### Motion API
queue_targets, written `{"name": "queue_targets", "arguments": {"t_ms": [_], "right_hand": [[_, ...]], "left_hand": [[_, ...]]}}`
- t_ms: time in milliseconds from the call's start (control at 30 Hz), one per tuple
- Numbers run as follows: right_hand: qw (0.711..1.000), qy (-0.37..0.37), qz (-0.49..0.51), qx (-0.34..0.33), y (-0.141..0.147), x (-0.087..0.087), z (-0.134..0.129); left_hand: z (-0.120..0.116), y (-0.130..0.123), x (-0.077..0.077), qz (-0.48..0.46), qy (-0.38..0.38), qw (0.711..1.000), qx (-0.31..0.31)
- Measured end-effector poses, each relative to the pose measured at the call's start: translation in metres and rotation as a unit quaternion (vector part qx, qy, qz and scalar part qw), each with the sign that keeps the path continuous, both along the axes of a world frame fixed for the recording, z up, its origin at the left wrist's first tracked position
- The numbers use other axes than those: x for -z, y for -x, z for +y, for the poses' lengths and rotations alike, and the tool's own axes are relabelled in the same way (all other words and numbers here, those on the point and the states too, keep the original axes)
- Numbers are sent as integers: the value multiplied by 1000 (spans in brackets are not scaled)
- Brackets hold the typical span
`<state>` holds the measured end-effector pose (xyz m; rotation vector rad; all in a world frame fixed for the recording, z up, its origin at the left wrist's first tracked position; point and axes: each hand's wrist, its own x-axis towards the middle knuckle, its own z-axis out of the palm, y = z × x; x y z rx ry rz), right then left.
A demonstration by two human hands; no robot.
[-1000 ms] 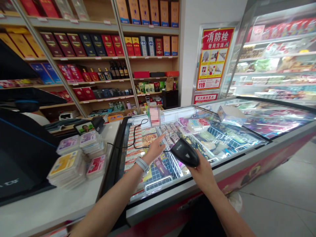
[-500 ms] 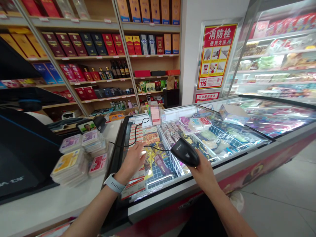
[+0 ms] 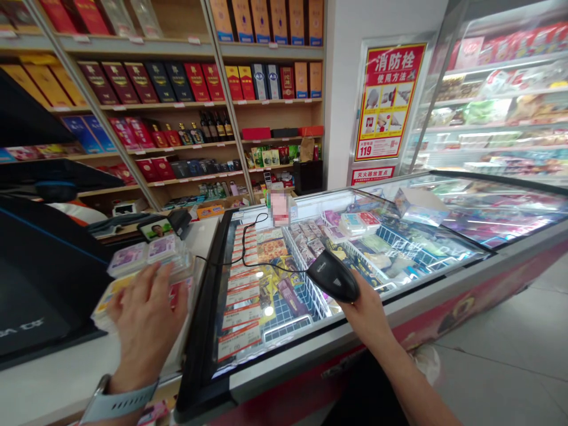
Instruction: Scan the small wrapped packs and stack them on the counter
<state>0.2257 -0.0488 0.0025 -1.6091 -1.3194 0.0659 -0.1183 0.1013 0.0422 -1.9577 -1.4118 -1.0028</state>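
The chest freezer [image 3: 284, 360] has a flat glass top, a smooth metal near rim and a black left frame. Wooden shelving [image 3: 186, 103] with metal uprights stands at the far left, carrying rectangular boxes. The smooth white tabletop [image 3: 53, 378] adjoins the freezer's left side.

The red-and-yellow poster [image 3: 388, 100] reads "消防栓", "使用方法" and "119". Red-and-white price labels [image 3: 239, 319] line the freezer's left part; their small print is illegible.

Flat, clear plastic packs [image 3: 162, 248] with purple, yellow and red labels are stacked near the tabletop's right edge. The left hand [image 3: 146, 325] is over them, fingers spread and slightly bent; contact cannot be confirmed. The right hand [image 3: 366, 313] has its fingers closed round the glossy black scanner [image 3: 332, 278], above the freezer's near side. A wide space separates the hands. The thin black cable [image 3: 243, 248] loops left across the glass.
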Motion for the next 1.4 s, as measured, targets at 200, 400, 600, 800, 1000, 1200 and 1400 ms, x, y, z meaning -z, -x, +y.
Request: {"name": "queue_targets", "arguments": {"t_ms": [200, 400, 600, 800, 1000, 1200, 1400], "right_hand": [[1000, -1, -2, -1, 1, -1, -1], [1000, 2, -10, 5, 0, 1, 0], [1000, -1, -5, 5, 1, -1, -1], [1000, 7, 0, 4, 1, 1, 0], [1000, 4, -2, 0, 0, 1, -1], [1000, -8, -5, 6, 0, -1, -2], [1000, -5, -1, 5, -1, -3, -5]], "left_hand": [[-5, 20, 1, -22, 32, 991, -130], [-3, 29, 0, -19, 58, 988, -144], [8, 40, -2, 15, 32, 995, -96], [22, 49, 9, -31, -58, 998, 6], [13, 19, 2, -43, -82, 988, 127], [1, -28, -1, -54, -24, 972, 226], [-1, -63, 9, -96, 81, 933, 338]]}}
